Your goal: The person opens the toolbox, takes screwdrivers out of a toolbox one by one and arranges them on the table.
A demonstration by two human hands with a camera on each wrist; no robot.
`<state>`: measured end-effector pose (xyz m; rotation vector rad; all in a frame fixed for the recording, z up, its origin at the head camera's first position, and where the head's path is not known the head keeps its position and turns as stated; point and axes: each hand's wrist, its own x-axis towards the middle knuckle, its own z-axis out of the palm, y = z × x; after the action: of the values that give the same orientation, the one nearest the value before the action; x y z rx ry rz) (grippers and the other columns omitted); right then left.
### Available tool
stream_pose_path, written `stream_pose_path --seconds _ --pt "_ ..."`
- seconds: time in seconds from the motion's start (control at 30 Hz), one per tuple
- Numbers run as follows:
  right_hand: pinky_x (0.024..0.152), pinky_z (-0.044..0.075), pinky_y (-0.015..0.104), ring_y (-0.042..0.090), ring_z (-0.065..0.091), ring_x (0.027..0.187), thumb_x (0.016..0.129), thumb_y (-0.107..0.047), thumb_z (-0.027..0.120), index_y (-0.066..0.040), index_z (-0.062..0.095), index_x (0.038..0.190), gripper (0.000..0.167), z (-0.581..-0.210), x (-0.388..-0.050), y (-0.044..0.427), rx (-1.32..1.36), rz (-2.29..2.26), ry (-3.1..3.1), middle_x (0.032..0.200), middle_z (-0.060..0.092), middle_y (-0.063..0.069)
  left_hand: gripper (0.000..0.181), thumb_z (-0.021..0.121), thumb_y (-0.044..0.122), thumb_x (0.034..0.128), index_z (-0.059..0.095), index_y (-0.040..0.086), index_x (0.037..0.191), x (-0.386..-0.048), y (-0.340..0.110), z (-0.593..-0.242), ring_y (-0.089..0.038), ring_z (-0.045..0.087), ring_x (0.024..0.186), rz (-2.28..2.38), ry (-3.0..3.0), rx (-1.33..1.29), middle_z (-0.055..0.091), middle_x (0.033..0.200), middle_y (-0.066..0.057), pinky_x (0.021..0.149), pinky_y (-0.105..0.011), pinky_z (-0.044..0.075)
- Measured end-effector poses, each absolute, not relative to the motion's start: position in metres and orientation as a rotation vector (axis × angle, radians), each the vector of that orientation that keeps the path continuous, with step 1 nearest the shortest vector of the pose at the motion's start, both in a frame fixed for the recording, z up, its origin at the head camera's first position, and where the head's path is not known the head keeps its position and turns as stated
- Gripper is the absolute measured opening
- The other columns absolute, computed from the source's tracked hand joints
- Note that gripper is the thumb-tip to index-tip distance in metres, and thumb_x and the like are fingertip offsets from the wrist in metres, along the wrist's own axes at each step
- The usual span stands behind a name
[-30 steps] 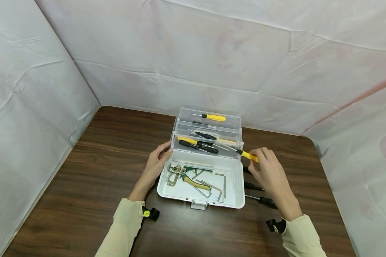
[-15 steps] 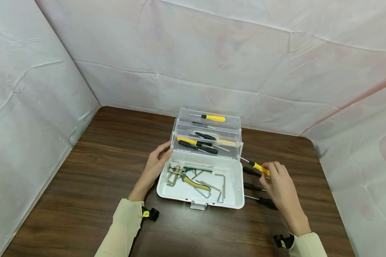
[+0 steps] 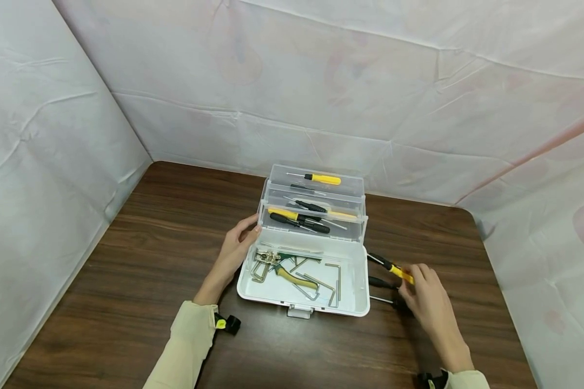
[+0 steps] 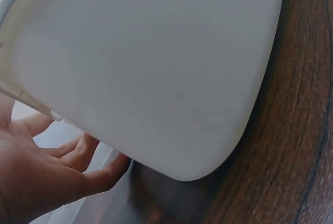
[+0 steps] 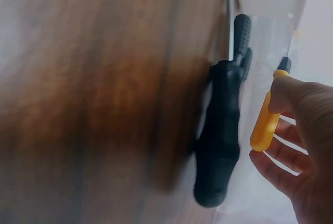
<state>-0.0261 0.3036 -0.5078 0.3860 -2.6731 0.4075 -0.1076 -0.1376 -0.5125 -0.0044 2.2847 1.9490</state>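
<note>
pale creased sheeting (image 3: 292,81) borders a wooden table (image 3: 175,216).

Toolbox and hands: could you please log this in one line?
left hand: touches toolbox | right hand: holds yellow screwdriver | pliers: inside toolbox

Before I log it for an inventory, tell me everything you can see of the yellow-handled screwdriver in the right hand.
The screwdriver has a yellow handle that looks like plastic, a black collar and a thin metal shaft. The right hand holds it by the handle. In the head view it slants to the right of the white toolbox, shaft toward the box and overlapping a black handle; whether they touch, and the tip's shape, I can't tell.
</note>
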Motion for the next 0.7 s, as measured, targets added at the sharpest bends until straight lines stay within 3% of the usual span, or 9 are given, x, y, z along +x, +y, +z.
stream_pose_path --seconds 0.7 --pt "0.067 0.051 0.05 0.031 0.063 0.083 0.076 0.01 0.083 -0.001 0.071 0.102 0.031 -0.524 -0.02 0.308 0.37 0.419 -2.783 0.094 0.066 0.012 0.051 0.056 0.034 0.109 0.049 0.019 0.157 -0.108 -0.138 -0.513 -0.03 0.061 0.115 1.944 2.292 0.009 0.052 0.152 -0.013 0.093 -0.032 0.049"
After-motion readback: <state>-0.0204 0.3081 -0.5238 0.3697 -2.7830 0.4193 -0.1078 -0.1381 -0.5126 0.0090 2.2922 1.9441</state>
